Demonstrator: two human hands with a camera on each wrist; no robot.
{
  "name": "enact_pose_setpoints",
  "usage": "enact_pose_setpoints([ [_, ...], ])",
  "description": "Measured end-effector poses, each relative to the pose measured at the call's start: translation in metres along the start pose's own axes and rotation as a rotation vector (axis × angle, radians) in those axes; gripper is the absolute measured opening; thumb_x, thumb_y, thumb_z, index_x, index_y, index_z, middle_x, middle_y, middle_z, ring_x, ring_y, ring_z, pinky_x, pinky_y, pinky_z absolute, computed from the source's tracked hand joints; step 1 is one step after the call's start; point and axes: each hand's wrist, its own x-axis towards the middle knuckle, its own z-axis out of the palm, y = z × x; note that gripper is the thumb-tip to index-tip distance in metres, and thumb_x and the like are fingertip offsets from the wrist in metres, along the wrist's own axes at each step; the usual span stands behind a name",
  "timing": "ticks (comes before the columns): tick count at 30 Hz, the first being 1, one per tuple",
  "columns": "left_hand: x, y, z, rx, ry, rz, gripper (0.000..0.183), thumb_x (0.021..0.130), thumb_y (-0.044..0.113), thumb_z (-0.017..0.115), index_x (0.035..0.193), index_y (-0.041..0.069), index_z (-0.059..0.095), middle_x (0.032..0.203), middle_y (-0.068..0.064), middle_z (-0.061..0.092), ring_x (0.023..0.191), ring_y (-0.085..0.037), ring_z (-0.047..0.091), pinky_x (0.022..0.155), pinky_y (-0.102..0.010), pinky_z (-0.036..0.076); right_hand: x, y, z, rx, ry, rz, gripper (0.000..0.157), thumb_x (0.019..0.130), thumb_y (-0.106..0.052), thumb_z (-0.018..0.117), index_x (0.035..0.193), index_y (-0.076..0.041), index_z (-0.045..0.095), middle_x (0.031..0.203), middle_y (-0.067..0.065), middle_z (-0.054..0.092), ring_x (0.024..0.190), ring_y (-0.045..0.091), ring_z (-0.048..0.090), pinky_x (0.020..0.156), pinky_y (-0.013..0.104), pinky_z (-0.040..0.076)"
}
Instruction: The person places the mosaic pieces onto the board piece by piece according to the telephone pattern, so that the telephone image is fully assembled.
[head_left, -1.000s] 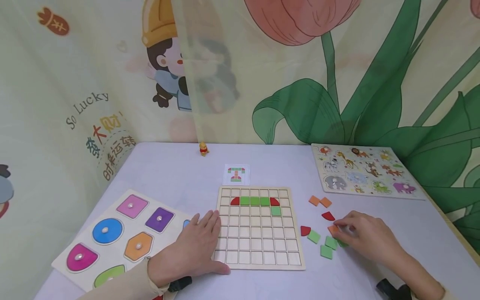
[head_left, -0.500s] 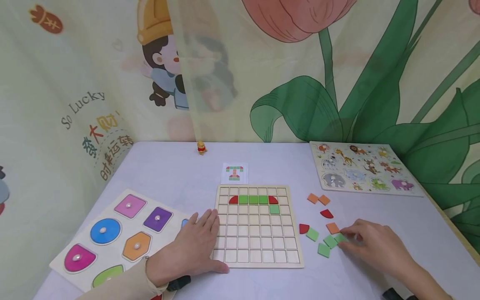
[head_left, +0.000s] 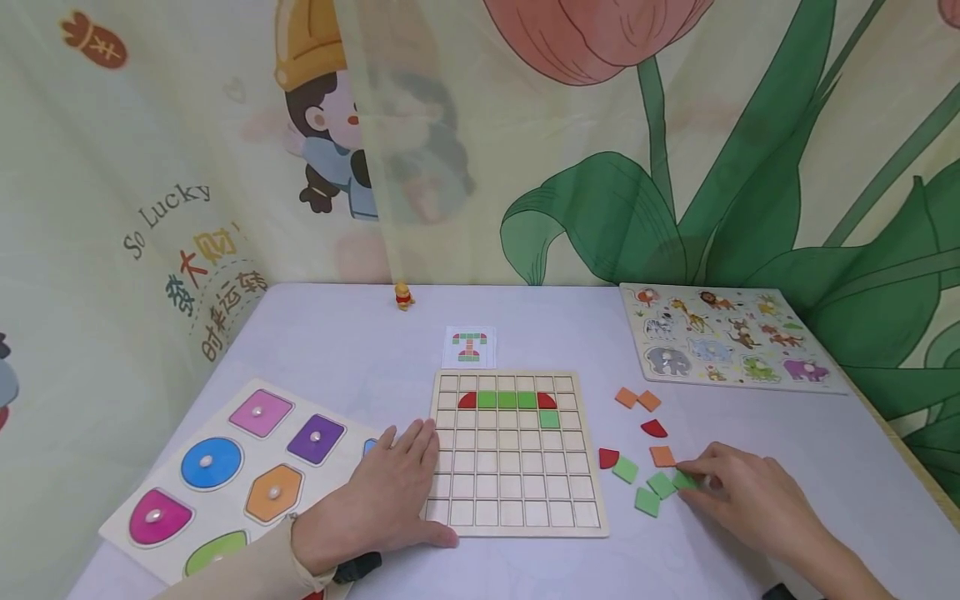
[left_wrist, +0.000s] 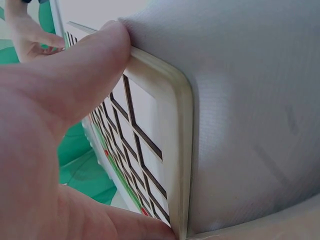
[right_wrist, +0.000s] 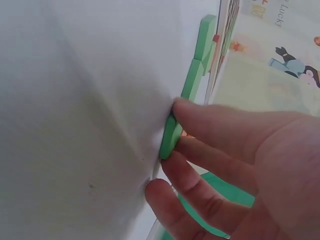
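My left hand (head_left: 386,492) lies flat at the left side of the wooden grid board (head_left: 517,530), its thumb against the front edge. In the left wrist view the thumb and a finger touch the board's frame (left_wrist: 175,100) near a corner. Set in the board's grid are green squares (head_left: 507,400) and red quarter-rounds (head_left: 547,401). Right of the board, my right hand (head_left: 750,496) pinches a green square tile (right_wrist: 171,136) between thumb and fingertips, low at the table. Beside it lie other green tiles (head_left: 647,502), an orange tile (head_left: 662,456) and red quarter-rounds (head_left: 654,428).
A pattern card (head_left: 470,347) lies behind the board, with a small bear figure (head_left: 403,297) farther back. On the left is a knobbed shape puzzle (head_left: 225,417), partly under the left arm. An animal puzzle (head_left: 727,337) lies back right; two orange tiles (head_left: 637,399) sit in front of it.
My right hand has shifted from the orange tile to a green tile just beside it. The orange tile has turned slightly. My left hand keeps its place at the board.
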Motion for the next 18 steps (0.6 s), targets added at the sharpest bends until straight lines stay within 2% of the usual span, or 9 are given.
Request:
enact_pose_setpoints([
  [8,-0.001,0.0,0.001,-0.013,0.005,-0.001,0.123,0.074,0.085,0.065,0.153,-0.005,0.04,0.164,-0.022,0.037,0.154,-0.035,0.036,0.121,-0.056,0.034,-0.004,0.003,0.001,0.001,0.065,-0.046,0.035,0.074,-0.021,0.091,0.107,-0.012,0.082,0.087,-0.007,0.068,0.07,0.008,0.052,0.058,0.021,0.04],
  [14,-0.002,0.0,0.0,-0.015,0.008,0.0,0.122,0.075,0.085,0.065,0.153,-0.006,0.04,0.164,-0.022,0.036,0.153,-0.035,0.036,0.121,-0.055,0.034,0.0,0.0,-0.01,0.015,0.122,-0.105,0.035,0.074,-0.019,0.091,0.107,-0.011,0.082,0.089,-0.005,0.069,0.07,0.008,0.054,0.056,0.019,0.041],
  [18,-0.002,0.001,0.0,-0.013,0.002,0.0,0.122,0.075,0.085,0.065,0.154,-0.005,0.04,0.164,-0.022,0.036,0.153,-0.035,0.036,0.121,-0.055,0.034,0.011,-0.012,-0.019,0.027,0.145,-0.147,0.033,0.076,-0.023,0.09,0.107,-0.015,0.083,0.091,-0.006,0.07,0.074,0.007,0.056,0.059,0.021,0.042],
])
